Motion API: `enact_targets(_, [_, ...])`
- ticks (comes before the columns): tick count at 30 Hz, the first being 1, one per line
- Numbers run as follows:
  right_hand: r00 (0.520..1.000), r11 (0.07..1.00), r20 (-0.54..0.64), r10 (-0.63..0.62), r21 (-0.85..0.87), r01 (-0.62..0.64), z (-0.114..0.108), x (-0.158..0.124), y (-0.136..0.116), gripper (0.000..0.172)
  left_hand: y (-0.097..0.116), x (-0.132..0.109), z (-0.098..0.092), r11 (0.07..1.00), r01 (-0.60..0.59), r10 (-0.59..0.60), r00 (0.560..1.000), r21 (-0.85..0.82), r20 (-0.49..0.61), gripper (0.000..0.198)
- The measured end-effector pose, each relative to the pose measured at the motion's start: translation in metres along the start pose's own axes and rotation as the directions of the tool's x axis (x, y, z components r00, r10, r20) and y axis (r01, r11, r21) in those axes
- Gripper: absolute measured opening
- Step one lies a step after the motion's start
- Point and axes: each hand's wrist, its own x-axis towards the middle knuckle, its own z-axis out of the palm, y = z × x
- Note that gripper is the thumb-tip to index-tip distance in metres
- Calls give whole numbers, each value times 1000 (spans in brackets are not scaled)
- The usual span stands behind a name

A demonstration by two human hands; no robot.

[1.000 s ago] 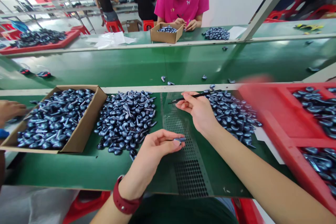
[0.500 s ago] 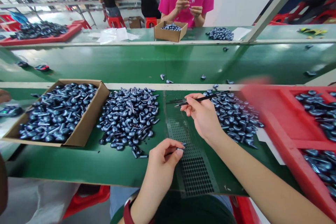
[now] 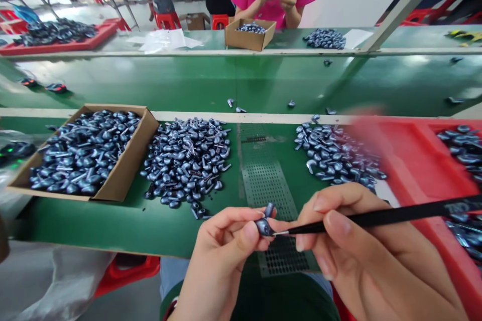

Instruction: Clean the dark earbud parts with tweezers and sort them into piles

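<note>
My left hand [image 3: 229,243] pinches a dark blue earbud shell [image 3: 264,226] between thumb and fingers, its stem pointing up. My right hand [image 3: 361,241] grips black tweezers [image 3: 380,216]; their thin silver tip touches or nearly touches the lower edge of the earbud shell. Whether anything is on the tip is too small to tell. Beneath both hands lies a perforated sheet [image 3: 265,180] with rows of small holes and black dots, partly covered by my fingers. A heap of loose earbud shells [image 3: 188,160] is left of the sheet, another heap [image 3: 335,153] right of it.
A cardboard box [image 3: 130,163] full of earbud shells stands at the left. At the right, a red tray [image 3: 406,160] holds more shells, with a blurred shape at its near-left corner. Across the green bench [image 3: 169,77], a person in pink works beside a smaller box [image 3: 259,40].
My right hand has come down and closer from above the sheet, bringing the tweezers to the earbud shell. My left hand has turned the shell, which now shows more fully.
</note>
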Motion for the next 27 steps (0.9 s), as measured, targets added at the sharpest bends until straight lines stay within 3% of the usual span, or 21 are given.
enact_targets(10, [1000, 985, -6, -23, -171, 22, -6, -4, -3, 4, 5, -13, 9, 998, 40, -39, 999, 47, -23, 17])
enact_targets(18, [1000, 970, 24, -16, -241, 21, -10, -5, -9, 6, 0, -12, 1, 999, 34, -33, 994, -7, 106, 10])
enact_targets(27, [999, 979, 31, 31, -202, -24, -10, -9, -8, 6, -2, -14, -1, 999, 50, -47, 990, -17, 134, 9])
